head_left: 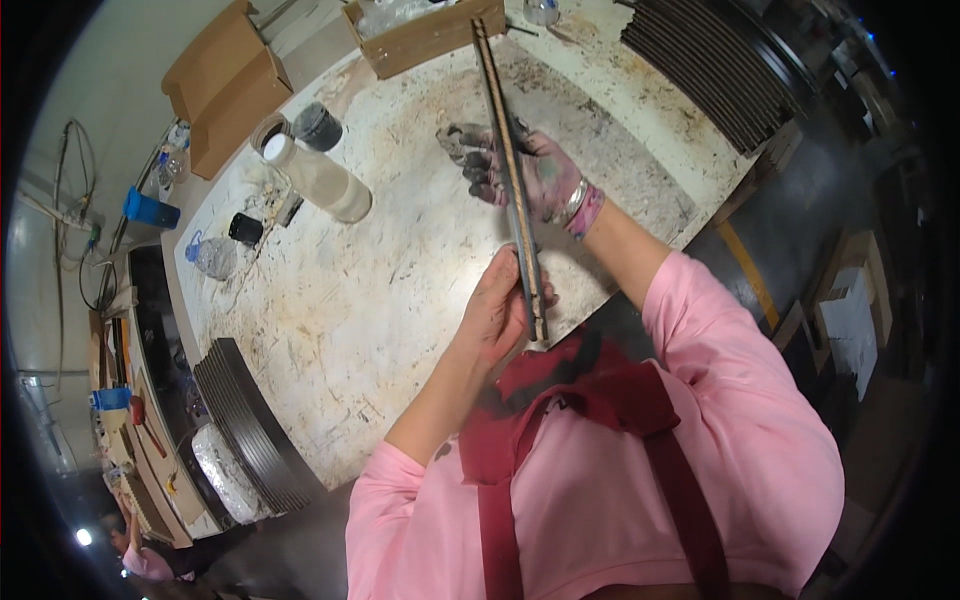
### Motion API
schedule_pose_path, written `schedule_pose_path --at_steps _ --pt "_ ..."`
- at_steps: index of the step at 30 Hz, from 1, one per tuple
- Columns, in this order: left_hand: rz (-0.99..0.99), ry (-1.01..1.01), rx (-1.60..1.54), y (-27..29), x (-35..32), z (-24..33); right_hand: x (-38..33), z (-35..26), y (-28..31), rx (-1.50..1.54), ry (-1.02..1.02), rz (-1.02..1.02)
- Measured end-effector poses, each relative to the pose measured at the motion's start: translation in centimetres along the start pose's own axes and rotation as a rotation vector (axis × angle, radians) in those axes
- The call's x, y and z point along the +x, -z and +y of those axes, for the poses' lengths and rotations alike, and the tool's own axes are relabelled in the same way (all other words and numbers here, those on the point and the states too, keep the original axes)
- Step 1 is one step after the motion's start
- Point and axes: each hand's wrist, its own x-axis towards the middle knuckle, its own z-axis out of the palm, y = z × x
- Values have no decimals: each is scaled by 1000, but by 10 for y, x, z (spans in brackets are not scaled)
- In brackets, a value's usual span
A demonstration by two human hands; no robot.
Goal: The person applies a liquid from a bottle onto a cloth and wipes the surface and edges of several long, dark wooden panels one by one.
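A long narrow strip (507,150), dark along its sides with a tan groove down the middle, is held up at a tilt over the worktable. Near its lower end my bare left hand (498,300) is closed around it, thumb on the left side. Farther up, my right hand (525,172), in a thin glove stained dark and purple, lies behind the strip with its fingers half curled around it. Grey-black smears cover those fingertips; whether a small rag is among them I cannot make out. A silvery band (573,203) circles my right wrist.
The stained white worktable (330,330) carries a cloudy bottle (325,183), a dark jar (318,127), a clear jug (212,256) and an open carton (420,45). Dark strips are stacked at far right (700,65) and near left (250,425). Another person (150,560) is at lower left.
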Motion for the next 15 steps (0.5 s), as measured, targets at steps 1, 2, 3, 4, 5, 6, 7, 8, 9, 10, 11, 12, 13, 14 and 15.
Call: schedule_pose_path --at_steps 1,2,3,4,5,6,7,8,9,10,11,12,13,14,15 --pt "199 -71 125 -3 0 -1 2 -1 6 58 -29 -29" --pt "182 -73 129 -8 1 0 -1 -1 10 58 -18 30" --pt "277 -92 236 -12 -1 4 -3 4 14 62 -11 83" --pt "370 -110 344 -15 -3 6 -3 5 13 133 -58 40" --pt "356 -116 351 -17 -4 6 -5 6 11 121 -50 32" --pt "373 -150 366 -17 -6 2 -7 11 4 103 -51 65" --pt "391 -184 380 -18 -7 -2 -9 13 -1 85 -53 97" --pt "367 -223 386 -17 -6 -4 -8 15 -3 78 -42 45" --pt "370 -221 385 -18 -7 -4 -10 16 -6 81 -44 46" --pt "363 -225 406 -20 -9 -3 -12 15 -11 57 -36 44" --pt "358 -230 428 -22 -9 -2 -13 15 -14 34 -29 41" --pt "353 -234 410 -20 -8 -1 -12 14 -5 101 -47 -9" --pt "355 -236 368 -28 -8 2 -15 12 -3 116 -48 10" --pt "355 -226 389 -28 -6 5 -17 9 -4 112 -23 -14" --pt "363 -213 408 -25 -6 7 -19 9 -3 117 -3 -36"
